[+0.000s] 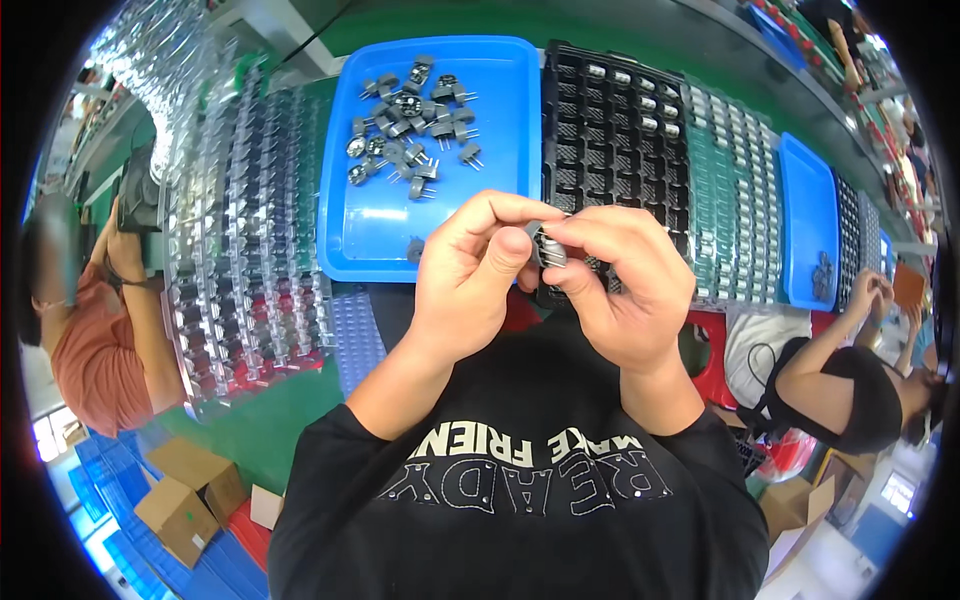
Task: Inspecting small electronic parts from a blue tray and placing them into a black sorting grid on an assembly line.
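Blue tray (505, 110): smooth glossy plastic, glare on base. Loose parts (408, 104) in it: matt grey plastic-looking bodies, shiny metal pins. Held part (549, 251): same dull grey, metallic shine. Black tray (602, 148): moulded plastic, textured pockets. Clear tray (255, 230) at left: shiny transparent plastic. Shirt (540, 400): matt black cloth. Boxes (178, 517): dull brown cardboard.

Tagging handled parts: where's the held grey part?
Head view, right of centre: the grey part is between left hand and right hand, near the large blue tray.
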A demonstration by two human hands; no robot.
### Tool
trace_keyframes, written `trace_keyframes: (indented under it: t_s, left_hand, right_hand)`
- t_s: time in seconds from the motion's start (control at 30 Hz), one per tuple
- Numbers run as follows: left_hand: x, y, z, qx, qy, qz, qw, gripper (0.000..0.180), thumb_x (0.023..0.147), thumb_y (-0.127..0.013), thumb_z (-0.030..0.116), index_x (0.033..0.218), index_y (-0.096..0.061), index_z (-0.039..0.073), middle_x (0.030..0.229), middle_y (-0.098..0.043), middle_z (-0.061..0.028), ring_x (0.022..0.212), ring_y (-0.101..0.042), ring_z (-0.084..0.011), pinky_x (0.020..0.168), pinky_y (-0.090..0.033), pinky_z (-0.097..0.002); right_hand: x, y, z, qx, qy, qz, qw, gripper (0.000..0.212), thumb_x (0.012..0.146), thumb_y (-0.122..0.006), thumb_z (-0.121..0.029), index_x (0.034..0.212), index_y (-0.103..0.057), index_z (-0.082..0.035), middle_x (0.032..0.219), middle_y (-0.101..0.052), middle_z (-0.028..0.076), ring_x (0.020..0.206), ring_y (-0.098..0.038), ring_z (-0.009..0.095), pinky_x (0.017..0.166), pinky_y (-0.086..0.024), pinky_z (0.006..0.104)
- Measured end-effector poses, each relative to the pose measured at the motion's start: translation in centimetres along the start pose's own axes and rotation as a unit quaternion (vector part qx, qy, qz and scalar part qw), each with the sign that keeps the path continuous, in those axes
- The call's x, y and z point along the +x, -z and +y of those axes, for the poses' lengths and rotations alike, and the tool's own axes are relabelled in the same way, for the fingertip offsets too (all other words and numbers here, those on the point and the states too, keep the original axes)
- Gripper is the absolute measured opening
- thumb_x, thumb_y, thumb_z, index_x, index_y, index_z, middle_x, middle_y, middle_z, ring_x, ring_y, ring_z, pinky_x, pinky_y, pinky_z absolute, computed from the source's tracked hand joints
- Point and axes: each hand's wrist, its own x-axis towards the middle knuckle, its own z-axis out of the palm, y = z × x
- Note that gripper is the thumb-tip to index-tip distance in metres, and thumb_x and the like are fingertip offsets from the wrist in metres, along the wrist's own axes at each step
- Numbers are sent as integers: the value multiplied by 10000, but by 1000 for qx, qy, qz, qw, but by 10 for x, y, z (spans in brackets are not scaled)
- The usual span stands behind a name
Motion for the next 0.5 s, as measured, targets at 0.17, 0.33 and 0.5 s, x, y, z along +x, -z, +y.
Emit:
trace_keyframes:
  t_s: [0.17,0.33,0.5]
  left_hand:
    - [-5,-2,-2,4,12,14,1000,359,1003,-650,303,1173,-611,-11,1006,-679,-66,779,-596,-79,682,-497,-218]
    - [-9,7,-14,140,55,23,988,353,946,-723,192,1207,-604,-14,1131,-695,-126,916,-670,-173,802,-540,-296]
    - [-12,50,14,698,20,50,715,487,793,-805,191,1222,-632,40,1154,-674,-172,1057,-629,-361,955,-467,-454]
  right_hand:
    - [-5,1,7,4,-22,38,999,202,734,-838,-15,904,-729,-20,918,-708,115,823,-684,226,728,-549,311]
    - [-9,12,21,17,-88,-37,995,138,746,-810,-18,829,-702,-32,867,-707,95,821,-686,231,741,-541,328]
    - [10,86,115,-301,-150,-28,941,83,832,-726,-68,887,-678,-30,851,-658,119,767,-663,274,703,-526,366]
